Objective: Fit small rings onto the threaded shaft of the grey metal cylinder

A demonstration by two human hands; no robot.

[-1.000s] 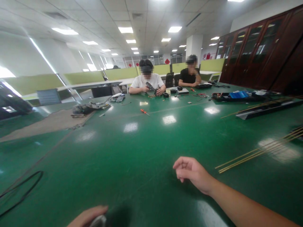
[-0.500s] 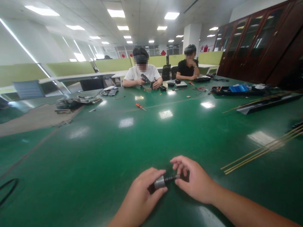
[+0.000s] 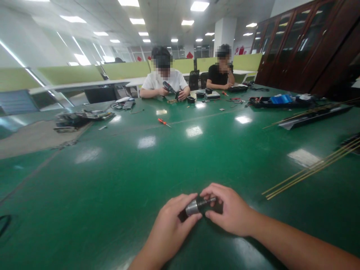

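My left hand (image 3: pixel 174 221) grips a silver metal cylinder (image 3: pixel 192 207) with thumb and fingers on opposite sides. From the cylinder's right end runs a dark ribbed shaft (image 3: pixel 201 203), perhaps a spring or thread, with a thin bare metal tip. Its exact kind I cannot make out. The cylinder's rear end is hidden in my palm. My right hand (image 3: pixel 230 210) curves around the shaft end, thumb below and fingers above, with a gap between them. Whether its fingertips touch the shaft is unclear. Both hands are low over the green tabletop (image 3: pixel 157 168).
An orange screwdriver (image 3: pixel 164 122) lies mid-table. Thin brass-coloured rods (image 3: pixel 306 174) and a black channel (image 3: pixel 312 119) lie at right. Electronic parts (image 3: pixel 81 120) are piled at left. Across the table sit two people; one in a white shirt (image 3: pixel 176 80) holds a dark tool (image 3: pixel 169 88).
The view has shifted slightly. My right hand's fingers have moved from the shaft's tip back along it toward the cylinder, and the tip now shows between them. My left hand keeps its grip.
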